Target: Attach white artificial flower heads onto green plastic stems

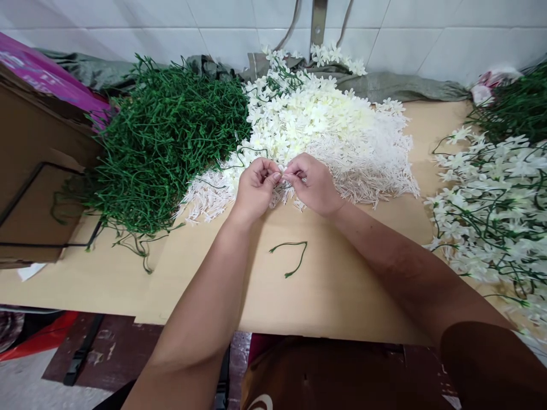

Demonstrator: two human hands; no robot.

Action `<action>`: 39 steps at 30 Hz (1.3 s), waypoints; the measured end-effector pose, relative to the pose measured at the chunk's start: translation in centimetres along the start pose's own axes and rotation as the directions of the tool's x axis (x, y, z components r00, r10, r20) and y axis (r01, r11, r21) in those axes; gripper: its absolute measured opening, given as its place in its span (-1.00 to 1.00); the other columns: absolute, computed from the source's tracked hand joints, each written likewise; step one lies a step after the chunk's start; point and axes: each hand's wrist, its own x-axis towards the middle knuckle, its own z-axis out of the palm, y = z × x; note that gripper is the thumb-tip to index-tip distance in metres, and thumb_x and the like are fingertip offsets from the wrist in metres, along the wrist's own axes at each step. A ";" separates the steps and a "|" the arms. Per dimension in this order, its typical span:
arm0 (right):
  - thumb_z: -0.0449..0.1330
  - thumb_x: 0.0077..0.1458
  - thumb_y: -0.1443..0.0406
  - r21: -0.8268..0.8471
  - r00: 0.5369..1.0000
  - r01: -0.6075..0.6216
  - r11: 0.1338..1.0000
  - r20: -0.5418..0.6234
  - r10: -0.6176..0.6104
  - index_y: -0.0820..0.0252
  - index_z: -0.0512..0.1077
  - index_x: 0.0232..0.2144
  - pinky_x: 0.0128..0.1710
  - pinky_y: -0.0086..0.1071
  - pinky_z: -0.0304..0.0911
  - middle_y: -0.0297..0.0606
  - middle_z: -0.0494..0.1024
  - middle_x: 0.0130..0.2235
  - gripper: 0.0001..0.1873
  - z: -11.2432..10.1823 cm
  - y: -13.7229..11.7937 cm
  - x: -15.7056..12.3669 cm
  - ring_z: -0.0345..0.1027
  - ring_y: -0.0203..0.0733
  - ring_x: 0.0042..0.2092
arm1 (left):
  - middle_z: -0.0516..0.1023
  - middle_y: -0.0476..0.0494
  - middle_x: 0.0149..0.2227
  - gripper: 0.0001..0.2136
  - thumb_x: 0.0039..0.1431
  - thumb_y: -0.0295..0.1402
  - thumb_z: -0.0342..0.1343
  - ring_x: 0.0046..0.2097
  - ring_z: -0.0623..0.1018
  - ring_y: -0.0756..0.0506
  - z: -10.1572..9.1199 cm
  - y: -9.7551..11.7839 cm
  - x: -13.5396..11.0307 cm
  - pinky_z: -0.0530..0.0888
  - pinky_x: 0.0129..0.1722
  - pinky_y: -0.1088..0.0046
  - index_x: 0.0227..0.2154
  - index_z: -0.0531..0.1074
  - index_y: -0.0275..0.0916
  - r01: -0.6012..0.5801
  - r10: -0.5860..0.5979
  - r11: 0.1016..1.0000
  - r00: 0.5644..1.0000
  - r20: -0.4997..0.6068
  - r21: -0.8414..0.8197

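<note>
One worktop [342,296] carries three big heaps: green stems [162,142] toward its left edge, loose white blossoms [325,131] at the back middle, and finished flower sprigs [496,210] along the right edge. One cardboard box [38,188] sits at the far left. Two hands meet at the blossom heap's front: left hand [255,191] and right hand [314,183] both pinch something small between them, too small to identify. One single green stem [293,256] lies nearer the front edge.

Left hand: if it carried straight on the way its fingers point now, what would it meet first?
The left hand points right and slightly up, fingertips almost against those of the right hand. It would meet the right hand's fingers first, with the small white piece pinched between them; the pile of white flowers lies just beyond.
</note>
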 end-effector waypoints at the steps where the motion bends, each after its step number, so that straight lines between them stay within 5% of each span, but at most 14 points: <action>1: 0.21 0.10 0.29 0.074 0.999 -0.043 0.996 0.000 0.043 0.13 0.28 -0.49 -0.20 -0.29 0.29 -0.27 0.47 -0.32 -0.82 0.1 0.1 0.0 0.34 -0.23 -0.26 | 0.38 0.03 -0.53 -0.75 0.00 -0.28 0.34 -0.46 0.41 0.04 0.0 0.1 0.0 0.39 -0.40 0.51 -0.50 0.34 -0.20 -0.002 0.002 1.000 1.000 0.006 -0.017; 4: 0.21 0.07 0.32 0.246 0.988 -0.157 0.956 0.044 0.151 0.13 0.30 -0.47 -0.25 -0.30 0.34 -0.32 0.48 -0.38 -0.87 0.1 0.2 0.1 0.39 -0.27 -0.33 | 0.40 0.04 -0.52 -0.71 -0.06 -0.21 0.37 -0.45 0.43 0.04 -0.2 0.4 0.0 0.43 -0.37 0.50 -0.49 0.35 -0.19 -0.006 0.007 0.999 1.000 0.010 -0.054; 13: 0.29 0.01 0.31 0.360 0.958 -0.285 0.888 0.066 0.280 0.12 0.30 -0.50 -0.37 -0.32 0.30 -0.39 0.43 -0.53 -0.80 -0.4 -0.4 0.8 0.32 -0.29 -0.45 | 0.46 0.00 -0.53 -0.79 -0.03 -0.25 0.35 -0.46 0.45 0.03 -0.4 0.4 0.0 0.41 -0.41 0.50 -0.42 0.46 -0.22 0.081 -0.078 0.994 0.996 0.043 -0.076; 29: 0.33 -0.07 0.33 0.403 0.978 -0.199 0.893 0.017 0.209 0.18 0.37 -0.52 -0.38 -0.37 0.30 -0.37 0.46 -0.44 -0.83 0.1 -0.4 0.4 0.32 -0.35 -0.42 | 0.45 0.05 -0.55 -0.69 -0.25 -0.26 0.47 -0.48 0.43 0.06 -0.1 0.1 0.2 0.42 -0.45 0.56 -0.51 0.44 -0.23 0.090 -0.092 0.979 0.996 -0.001 -0.185; 33: 0.40 -0.14 0.20 0.496 0.970 -0.244 0.834 0.136 0.203 0.19 0.39 -0.49 -0.37 -0.38 0.33 -0.41 0.45 -0.48 -0.72 -0.4 -0.4 0.6 0.29 -0.38 -0.45 | 0.43 0.06 -0.56 -0.65 -0.29 -0.22 0.48 -0.51 0.40 0.08 -0.2 0.3 0.2 0.39 -0.50 0.57 -0.53 0.43 -0.23 0.096 -0.094 0.976 0.995 0.019 -0.197; 39: 0.48 -0.29 0.09 0.587 0.969 -0.248 0.771 0.151 0.197 0.16 0.34 -0.36 -0.38 -0.45 0.34 -0.43 0.42 -0.41 -0.48 -0.3 -0.1 0.7 0.30 -0.41 -0.40 | 0.43 0.05 -0.56 -0.58 -0.38 -0.13 0.50 -0.53 0.38 0.10 -0.5 0.4 0.2 0.34 -0.54 0.60 -0.53 0.43 -0.24 0.121 -0.114 0.959 0.993 0.045 -0.255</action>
